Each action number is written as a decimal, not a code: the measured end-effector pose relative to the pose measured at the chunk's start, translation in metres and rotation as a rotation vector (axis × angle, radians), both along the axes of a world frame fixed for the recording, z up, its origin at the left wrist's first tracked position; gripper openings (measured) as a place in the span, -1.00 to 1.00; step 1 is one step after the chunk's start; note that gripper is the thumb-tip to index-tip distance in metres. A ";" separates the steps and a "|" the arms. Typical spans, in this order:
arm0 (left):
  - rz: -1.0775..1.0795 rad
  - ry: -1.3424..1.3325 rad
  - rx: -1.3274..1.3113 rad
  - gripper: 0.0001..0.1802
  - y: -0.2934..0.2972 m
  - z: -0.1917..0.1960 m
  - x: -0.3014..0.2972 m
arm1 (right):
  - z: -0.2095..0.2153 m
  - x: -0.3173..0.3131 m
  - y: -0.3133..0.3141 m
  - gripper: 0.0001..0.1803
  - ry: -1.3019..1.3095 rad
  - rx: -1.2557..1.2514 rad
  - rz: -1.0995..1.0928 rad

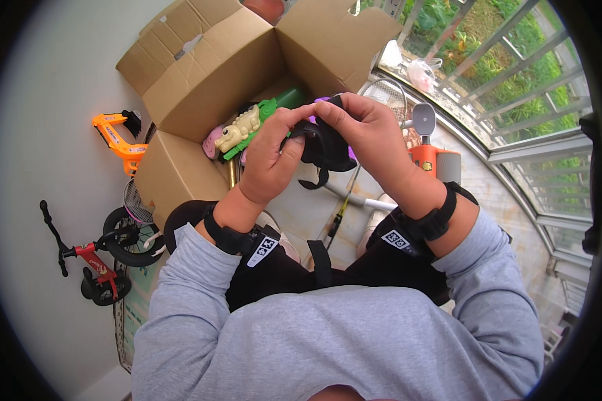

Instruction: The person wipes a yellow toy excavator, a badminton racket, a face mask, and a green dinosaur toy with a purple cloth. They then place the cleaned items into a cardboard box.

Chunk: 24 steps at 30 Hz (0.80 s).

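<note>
In front of me, near the open box, I hold a black-and-purple strapped pad (328, 155) up between both hands. My left hand (272, 150) is closed on its left side, the thumb pressed against the black band. With thumb and fingers pinched, my right hand (371, 137) grips the pad's upper edge. My fingertips nearly meet at the top. A loose black strap end hangs below. Part of the purple shell is hidden behind my fingers.
An open cardboard box (201, 87) holds a green toy with a cream crocodile (241, 127). Rackets lie around it. At left are an orange toy part (119, 144) and a red balance bike (93, 257). An orange-and-grey device (425, 157) stands right, by the window railing (515, 47).
</note>
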<state>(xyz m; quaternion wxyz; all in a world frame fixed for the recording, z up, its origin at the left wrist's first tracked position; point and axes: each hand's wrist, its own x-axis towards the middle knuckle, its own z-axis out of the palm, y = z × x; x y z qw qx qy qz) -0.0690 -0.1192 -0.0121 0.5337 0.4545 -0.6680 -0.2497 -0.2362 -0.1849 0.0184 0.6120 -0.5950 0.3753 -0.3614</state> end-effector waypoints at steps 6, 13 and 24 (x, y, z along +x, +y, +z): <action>0.038 0.333 0.080 -0.78 -0.001 -0.006 0.003 | 0.003 -0.005 -0.009 -0.66 -0.253 0.351 -0.048; -0.236 1.135 0.344 -0.81 -0.010 -0.019 0.016 | -0.002 -0.029 -0.037 -0.69 -0.408 0.819 0.198; 0.019 1.118 0.761 -0.64 -0.013 -0.023 0.013 | -0.011 -0.022 -0.033 -0.70 0.301 -0.337 -0.009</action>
